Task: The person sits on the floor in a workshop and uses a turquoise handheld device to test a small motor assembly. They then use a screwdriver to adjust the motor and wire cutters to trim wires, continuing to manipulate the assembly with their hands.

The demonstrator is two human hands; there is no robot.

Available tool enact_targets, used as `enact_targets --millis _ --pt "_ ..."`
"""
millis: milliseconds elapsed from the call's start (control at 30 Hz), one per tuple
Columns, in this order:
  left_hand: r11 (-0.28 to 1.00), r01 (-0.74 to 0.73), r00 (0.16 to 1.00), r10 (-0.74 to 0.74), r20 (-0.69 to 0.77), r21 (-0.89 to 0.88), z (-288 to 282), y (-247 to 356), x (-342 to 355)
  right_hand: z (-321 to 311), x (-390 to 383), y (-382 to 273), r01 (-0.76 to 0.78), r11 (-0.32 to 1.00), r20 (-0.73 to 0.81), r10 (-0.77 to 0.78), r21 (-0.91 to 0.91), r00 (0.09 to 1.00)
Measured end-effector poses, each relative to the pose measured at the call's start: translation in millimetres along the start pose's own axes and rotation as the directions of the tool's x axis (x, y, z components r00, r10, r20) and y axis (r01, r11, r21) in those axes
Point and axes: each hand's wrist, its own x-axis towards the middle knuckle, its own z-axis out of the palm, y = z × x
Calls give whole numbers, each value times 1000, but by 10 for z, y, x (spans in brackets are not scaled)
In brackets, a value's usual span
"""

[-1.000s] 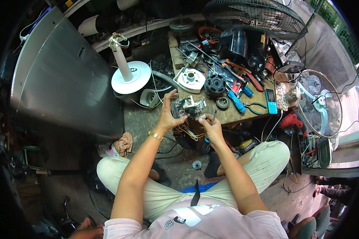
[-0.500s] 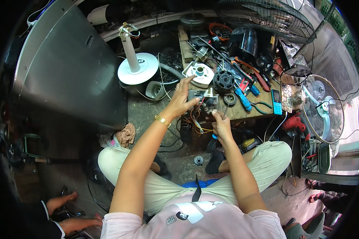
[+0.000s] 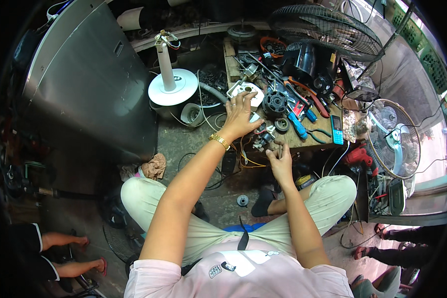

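My left hand (image 3: 241, 118), a gold watch on its wrist, reaches over the bench with its fingers stretched and spread. Its fingertips lie over the near side of a white slotted fan motor cover (image 3: 256, 99). Beside its thumb is a small white piece (image 3: 255, 118); I cannot tell whether they touch. A small metal mechanism with wires (image 3: 264, 139) sits at the bench's front edge. Just to the right of it is my right hand (image 3: 281, 163), thumb and fingers apart, nothing visible between them. Behind are a round black motor part (image 3: 274, 103) and a small dark ring-shaped part (image 3: 281, 125).
Blue-handled screwdriver (image 3: 298, 127), pliers (image 3: 319, 135) and a blue phone (image 3: 336, 130) lie on the bench's right. A white fan stand (image 3: 184, 88) stands left. A fan (image 3: 395, 139) is at the right, a red drill (image 3: 357, 155) below. A round part (image 3: 242, 200) lies between my feet.
My left hand has left the mechanism and moved up over the white cover, fingers spreading. The screwdriver in my right hand no longer shows, and that hand has opened and drawn slightly back.
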Motion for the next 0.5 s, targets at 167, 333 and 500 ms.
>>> enact_targets --millis 167,333,500 --pt "954 42 988 -83 -128 -297 8 -143 -25 -10 -54 -474 217 920 -67 -252 -327 965" --pt "951 -105 985 58 -165 -289 37 -161 -37 25 51 -718 467 730 18 -531 -498 847" --pt "905 111 942 -228 -247 -411 -124 -250 -313 84 245 -642 363 739 93 -381 -567 920"
